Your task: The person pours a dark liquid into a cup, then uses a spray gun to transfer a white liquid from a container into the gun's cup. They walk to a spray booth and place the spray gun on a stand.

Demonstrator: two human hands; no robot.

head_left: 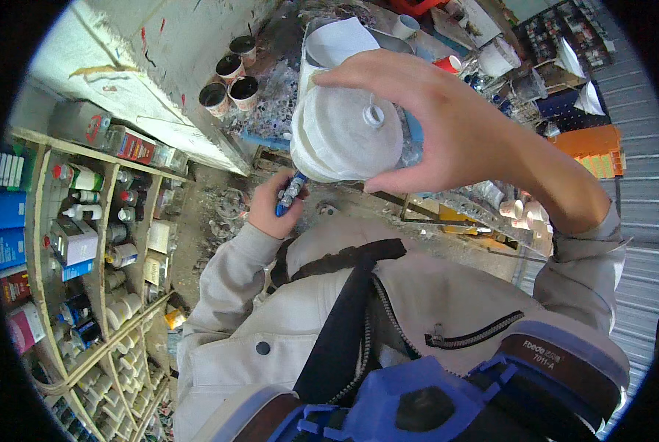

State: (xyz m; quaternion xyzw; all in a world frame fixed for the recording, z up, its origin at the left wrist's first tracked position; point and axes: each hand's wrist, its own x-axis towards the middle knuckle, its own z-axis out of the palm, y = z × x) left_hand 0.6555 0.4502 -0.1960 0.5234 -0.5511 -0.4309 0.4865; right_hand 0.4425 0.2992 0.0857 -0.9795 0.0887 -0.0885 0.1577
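Note:
My right hand (440,125) is curved around a white round container with a small spout on top (340,136), its fingers at the upper rim and thumb at the lower right. This container sits over or on a pale tray (309,48) at the bench's front; the contact beneath is hidden. Lower left of it, my left hand (270,206) grips a slender blue-and-silver object (291,193), too small to identify. A white sheet (342,38) lies beyond the right hand's fingertips.
Several paint-stained cups (242,92) stand at the cluttered bench's (259,138) left end. Wooden shelves (112,195) with bottles, cans and boxes fill the left, beside a white wall (101,51). An orange crate (587,144) and corrugated metal (624,228) are right. A dirty floor (212,191) shows below.

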